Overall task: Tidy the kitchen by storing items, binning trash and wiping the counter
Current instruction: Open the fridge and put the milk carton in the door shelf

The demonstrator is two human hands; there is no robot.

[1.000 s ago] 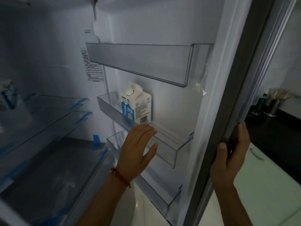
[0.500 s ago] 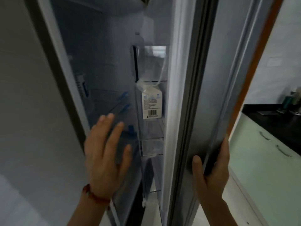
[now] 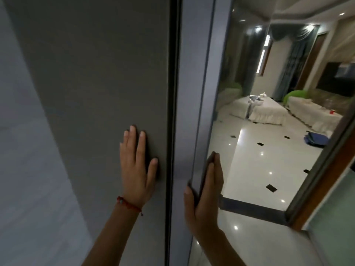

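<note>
The fridge is shut, and only a dark seam (image 3: 172, 112) runs between its wide grey front panel (image 3: 105, 73) and a narrow blue-grey door strip (image 3: 192, 83). My left hand (image 3: 137, 169), with a red bracelet at the wrist, lies flat with fingers spread on the grey panel, just left of the seam. My right hand (image 3: 207, 196) clasps the right edge of the blue-grey strip, thumb on its front and straight fingers along its side. The milk carton is hidden inside.
A pale wall (image 3: 28, 150) stands to the left of the fridge. To the right, a wooden door frame (image 3: 326, 179) opens onto a room with a glossy white tiled floor (image 3: 259, 169) and white-covered sofas (image 3: 267, 112). A pale green cabinet front (image 3: 336, 227) is at lower right.
The fridge door has swung shut, hiding the shelves and the milk carton. My left hand moved from the opening onto the grey front panel. My right hand stayed on the door's edge.
</note>
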